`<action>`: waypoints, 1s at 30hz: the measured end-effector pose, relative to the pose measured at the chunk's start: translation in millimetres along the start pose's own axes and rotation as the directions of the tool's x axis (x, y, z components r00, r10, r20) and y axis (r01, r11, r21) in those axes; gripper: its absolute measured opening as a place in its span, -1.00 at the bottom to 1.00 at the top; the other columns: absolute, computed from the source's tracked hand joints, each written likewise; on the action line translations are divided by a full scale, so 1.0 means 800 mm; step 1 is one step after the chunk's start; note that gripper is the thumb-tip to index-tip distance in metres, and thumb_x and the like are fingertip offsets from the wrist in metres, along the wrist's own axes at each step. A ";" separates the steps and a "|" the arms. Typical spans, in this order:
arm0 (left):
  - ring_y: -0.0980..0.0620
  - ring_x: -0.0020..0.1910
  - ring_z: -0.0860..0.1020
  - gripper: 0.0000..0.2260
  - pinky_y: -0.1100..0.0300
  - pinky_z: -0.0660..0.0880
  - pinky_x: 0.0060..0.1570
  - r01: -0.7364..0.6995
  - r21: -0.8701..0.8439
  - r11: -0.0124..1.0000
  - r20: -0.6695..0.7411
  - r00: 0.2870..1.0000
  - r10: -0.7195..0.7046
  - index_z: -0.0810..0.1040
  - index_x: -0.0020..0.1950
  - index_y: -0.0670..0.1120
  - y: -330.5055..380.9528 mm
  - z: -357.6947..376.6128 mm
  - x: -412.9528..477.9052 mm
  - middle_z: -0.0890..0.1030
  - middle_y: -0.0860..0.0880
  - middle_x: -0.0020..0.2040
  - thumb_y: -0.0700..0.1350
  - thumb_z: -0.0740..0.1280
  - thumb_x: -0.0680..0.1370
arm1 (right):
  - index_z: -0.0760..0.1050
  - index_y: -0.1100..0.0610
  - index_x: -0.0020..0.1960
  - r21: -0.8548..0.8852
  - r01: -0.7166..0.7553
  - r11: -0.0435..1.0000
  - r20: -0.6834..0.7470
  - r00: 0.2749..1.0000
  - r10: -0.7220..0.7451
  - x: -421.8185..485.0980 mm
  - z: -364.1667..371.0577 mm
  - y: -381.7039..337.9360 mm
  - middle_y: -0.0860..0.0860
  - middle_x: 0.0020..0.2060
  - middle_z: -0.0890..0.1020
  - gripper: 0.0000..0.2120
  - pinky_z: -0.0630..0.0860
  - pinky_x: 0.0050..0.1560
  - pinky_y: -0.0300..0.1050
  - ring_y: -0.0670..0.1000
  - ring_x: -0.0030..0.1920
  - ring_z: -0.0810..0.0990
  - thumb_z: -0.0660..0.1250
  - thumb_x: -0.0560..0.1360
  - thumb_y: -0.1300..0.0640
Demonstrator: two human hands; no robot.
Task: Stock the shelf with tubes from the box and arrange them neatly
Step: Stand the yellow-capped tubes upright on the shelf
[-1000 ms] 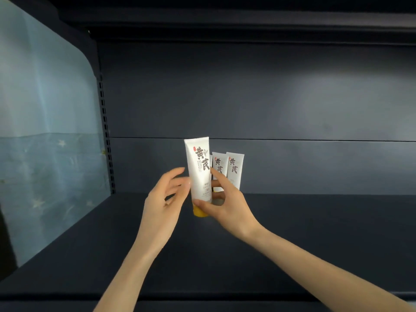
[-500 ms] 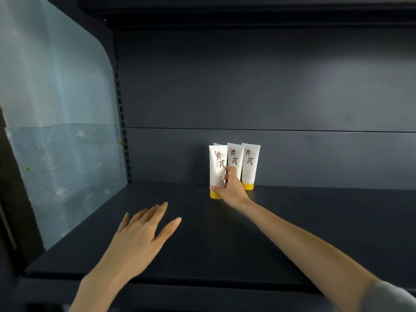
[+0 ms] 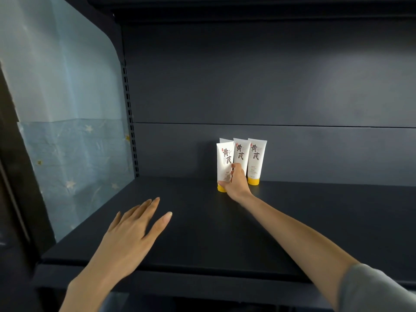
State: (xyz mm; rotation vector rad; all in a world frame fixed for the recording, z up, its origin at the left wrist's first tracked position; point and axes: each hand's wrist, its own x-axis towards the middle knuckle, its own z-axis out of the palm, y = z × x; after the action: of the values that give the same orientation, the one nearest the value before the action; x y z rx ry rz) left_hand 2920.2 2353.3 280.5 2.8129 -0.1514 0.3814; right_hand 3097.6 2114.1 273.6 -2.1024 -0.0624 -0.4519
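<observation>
Since a second ago the front tube (image 3: 224,161) has gone from mid-air near the camera to the back of the shelf (image 3: 225,233). The left hand (image 3: 132,235) has let go of it and dropped to the shelf's front edge.

The right hand (image 3: 236,184) grasps the front tube low down, thumb on its face and fingers curled behind, and hides part of its yellow cap. Whether the cap rests on the shelf is hard to tell.

A fourth tube (image 3: 225,140) shows only a top corner behind the front one. The middle tube (image 3: 242,152) has its lower half covered by the right hand. The right-hand tube (image 3: 256,158) stands cap-down in full view, just beside the middle one. All four cluster near the middle of the back edge, against the dark back panel (image 3: 270,86).

The left hand's fingers are straight and slightly spread, holding nothing; whether the palm touches the shelf cannot be told.

A pale blue starred sheet (image 3: 67,109) lies beyond the left edge, beside a slotted upright (image 3: 130,131). A grey sleeve (image 3: 378,289) is cut off at the lower right corner.
</observation>
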 end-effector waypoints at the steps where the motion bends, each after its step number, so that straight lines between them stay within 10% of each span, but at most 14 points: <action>1: 0.17 0.52 0.06 -0.23 0.11 -0.09 0.50 0.000 -0.001 1.000 -0.003 1.000 0.000 -0.08 0.54 0.13 -0.002 -0.002 -0.002 0.10 0.14 0.54 0.38 -0.28 0.36 | 0.19 0.18 0.39 0.000 -0.007 1.000 -0.004 1.000 0.007 0.000 0.000 -0.001 0.11 0.34 0.35 -0.40 0.43 0.24 -0.08 0.09 0.33 0.38 0.41 0.46 0.30; 12: 0.15 0.51 0.11 -0.26 0.09 -0.01 0.50 -0.020 -0.018 1.000 -0.029 0.999 0.020 -0.01 0.54 0.12 -0.017 -0.021 -0.010 0.17 0.13 0.53 0.38 -0.23 0.40 | 0.16 0.19 0.42 -0.191 0.036 0.981 0.007 0.999 -0.035 -0.021 -0.018 -0.016 0.12 0.36 0.32 -0.44 0.43 0.26 0.06 0.13 0.33 0.38 0.33 0.53 0.09; 18: 0.09 0.52 0.11 -0.26 0.00 0.06 0.49 -0.055 0.066 0.996 -0.017 0.998 0.056 0.00 0.55 0.10 -0.024 -0.024 -0.002 0.14 0.10 0.54 0.36 -0.28 0.41 | -0.05 0.12 0.55 -0.605 0.172 0.778 0.125 0.985 -0.120 -0.061 -0.063 -0.019 0.06 0.52 0.10 -0.33 0.17 0.43 0.24 0.13 0.52 0.07 0.10 0.59 -0.17; 30: 0.02 0.52 0.09 -0.33 -0.02 0.01 0.49 -0.172 0.143 0.975 0.032 0.985 0.170 -0.02 0.56 0.06 0.005 -0.011 0.007 0.06 0.07 0.57 0.31 -0.21 0.49 | -0.02 0.00 0.55 -0.797 0.047 0.602 0.035 0.999 -0.031 -0.222 -0.177 -0.022 -0.05 0.55 0.02 -0.30 -0.06 0.49 0.19 0.03 0.54 -0.04 -0.11 0.53 -0.34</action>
State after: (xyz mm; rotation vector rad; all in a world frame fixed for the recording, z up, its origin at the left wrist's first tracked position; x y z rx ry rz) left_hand 2923.0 2351.9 290.8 2.9572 -0.3874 0.4188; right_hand 2887.1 2030.2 294.6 -3.0137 0.1127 -0.5504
